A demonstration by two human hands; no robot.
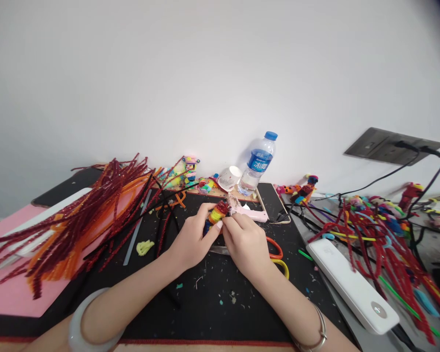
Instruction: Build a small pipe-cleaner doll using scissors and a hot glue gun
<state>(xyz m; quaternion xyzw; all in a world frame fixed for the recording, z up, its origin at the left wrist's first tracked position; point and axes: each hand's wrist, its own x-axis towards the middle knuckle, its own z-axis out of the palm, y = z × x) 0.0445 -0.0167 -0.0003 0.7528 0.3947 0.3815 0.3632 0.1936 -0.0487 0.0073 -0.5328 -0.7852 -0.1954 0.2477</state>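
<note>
One striped pipe-cleaner piece (217, 213) sits mid-frame, pinched between the left hand's (195, 238) thumb and fingers; the right hand (247, 243) curls close beside it, fingertips hidden, grip uncertain. It looks light, soft and squashable, best held by its thick wrapped body. Scissors (280, 251) lie beneath, right of centre.

Craft workspace, bundled pipe cleaners (121, 182), scissors (277, 256), scrap-littered black mat (212, 303)

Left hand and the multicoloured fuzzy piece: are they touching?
Touching. The head view shows the multicoloured fuzzy piece held in the left hand, its thumb lying against the piece.
</note>
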